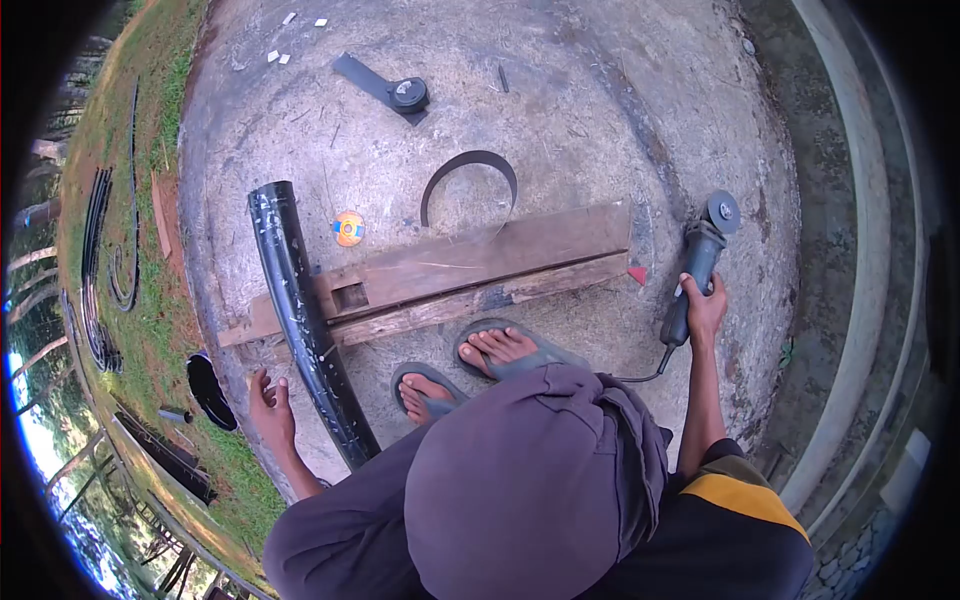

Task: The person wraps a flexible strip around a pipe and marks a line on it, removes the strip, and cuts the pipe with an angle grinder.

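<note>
My right hand [706,308] is wrapped round the body of an angle grinder [702,262]. The grinder's disc [723,212] points away from me, and its cord trails back towards my feet. On the other side, my left hand [268,405] is held off to the left with fingers apart and nothing in it. Nearest to that hand is a long black pipe [296,300] with pale specks, lying slantwise across two wooden planks [480,256]. Between the planks runs a narrow gap, and a rectangular notch [350,297] is cut in the upper one.
Beyond the planks lie a curved black strip [470,157], an orange disc [348,229] and a dark flat piece with a round end [385,88]. A red scrap [637,274] sits by the planks' right end. Grass with black pipes [95,250] borders the concrete slab [570,110].
</note>
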Motion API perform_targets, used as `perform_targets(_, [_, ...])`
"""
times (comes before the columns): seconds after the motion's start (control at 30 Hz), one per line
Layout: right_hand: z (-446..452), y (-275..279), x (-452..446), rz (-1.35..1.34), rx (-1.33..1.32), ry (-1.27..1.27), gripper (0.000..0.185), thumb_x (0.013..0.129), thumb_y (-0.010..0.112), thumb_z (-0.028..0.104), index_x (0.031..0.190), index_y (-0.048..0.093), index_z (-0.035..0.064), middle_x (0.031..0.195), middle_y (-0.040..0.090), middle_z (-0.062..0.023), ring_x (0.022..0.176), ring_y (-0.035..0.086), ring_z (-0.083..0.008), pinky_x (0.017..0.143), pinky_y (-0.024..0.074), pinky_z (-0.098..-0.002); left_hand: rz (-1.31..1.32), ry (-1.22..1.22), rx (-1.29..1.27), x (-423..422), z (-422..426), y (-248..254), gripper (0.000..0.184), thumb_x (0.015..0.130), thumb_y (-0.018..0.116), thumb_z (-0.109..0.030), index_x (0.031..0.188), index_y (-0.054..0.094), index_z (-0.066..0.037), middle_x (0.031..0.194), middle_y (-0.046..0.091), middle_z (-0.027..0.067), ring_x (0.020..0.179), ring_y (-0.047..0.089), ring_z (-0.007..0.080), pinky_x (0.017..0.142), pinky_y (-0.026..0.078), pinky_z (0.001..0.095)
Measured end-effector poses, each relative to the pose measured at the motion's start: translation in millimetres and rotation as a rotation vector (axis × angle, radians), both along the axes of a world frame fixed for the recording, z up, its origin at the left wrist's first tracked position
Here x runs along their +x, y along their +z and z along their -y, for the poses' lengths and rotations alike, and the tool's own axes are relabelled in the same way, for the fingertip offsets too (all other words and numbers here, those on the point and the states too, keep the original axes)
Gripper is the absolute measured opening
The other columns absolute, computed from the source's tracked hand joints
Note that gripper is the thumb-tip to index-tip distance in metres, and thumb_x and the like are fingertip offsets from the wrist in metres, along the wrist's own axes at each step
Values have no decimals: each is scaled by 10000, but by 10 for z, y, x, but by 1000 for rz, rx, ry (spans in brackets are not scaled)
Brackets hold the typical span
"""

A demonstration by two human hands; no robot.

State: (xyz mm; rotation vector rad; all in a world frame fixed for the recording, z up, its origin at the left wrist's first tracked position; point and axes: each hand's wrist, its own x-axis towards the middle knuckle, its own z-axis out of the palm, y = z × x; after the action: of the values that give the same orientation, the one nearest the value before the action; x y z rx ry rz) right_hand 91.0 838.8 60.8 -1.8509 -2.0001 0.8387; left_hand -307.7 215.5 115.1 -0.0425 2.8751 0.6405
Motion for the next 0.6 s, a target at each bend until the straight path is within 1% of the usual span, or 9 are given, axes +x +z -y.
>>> perform_targets(0.07, [46,96,-72,31,-49,27,711,759,828,446,1168,661,-112,970,735,-274,886,739,-357,850,555,-455,-7,-22,19,-111,-149,48,517,945,750,-253,1401,601,-61,1222,691,158,953,684,217,848,548,363])
perform_targets(0.17, [-56,123,-18,419,-43,172,669,759,804,505,1052,709,-88,933,729,-260,808,725,-351,785,554,-443,-47,-51,59,-186,-188,58,505,951,744,-245,1401,599,-68,1238,684,169,982,690,234,859,548,371])
perform_targets(0.2, [-68,107,15,406,-65,182,702,749,779,569,983,709,-89,911,720,-285,819,722,-403,781,544,-492,-52,-72,83,-199,-215,5,501,953,742,-242,1401,598,-70,1242,682,172,989,691,238,860,548,373])
perform_targets(0.27, [21,249,-92,456,7,238,749,762,763,637,926,702,-91,886,709,-306,858,721,-445,781,540,-511,-55,-74,74,-133,-280,-61,485,961,724,-195,1410,590,-67,1241,680,173,991,694,245,858,550,374])
perform_targets(0.3, [-47,140,-8,507,6,280,775,768,753,674,907,694,-86,905,709,-315,870,716,-464,786,547,-516,-58,-66,83,-88,-296,-91,478,963,718,-174,1411,589,-67,1239,681,173,990,695,246,855,551,371])
perform_targets(0.37, [-46,382,-230,810,-63,349,713,786,760,626,942,692,-67,900,716,-307,884,722,-454,792,554,-522,-23,-64,119,31,-188,-247,469,963,712,-152,1407,593,-62,1239,682,173,983,695,239,849,551,364])
perform_targets(0.47, [-108,615,-656,872,18,552,579,851,747,494,1078,662,-31,933,729,-287,920,719,-453,816,554,-542,6,-39,125,154,-130,-339,458,961,710,-136,1398,600,-53,1237,683,171,966,693,227,836,552,353])
perform_targets(0.57, [-117,760,-1376,589,213,569,426,868,743,383,1064,659,14,879,731,-248,878,713,-450,801,555,-533,0,9,139,289,-143,-276,459,957,720,-149,1387,605,-39,1238,678,171,956,696,219,828,555,347])
perform_targets(0.6, [-134,785,-1652,537,234,622,401,881,734,350,1110,651,31,941,729,-243,912,710,-444,819,557,-524,-8,27,150,312,-180,-225,464,956,724,-155,1388,604,-38,1236,678,172,957,697,219,831,556,348])
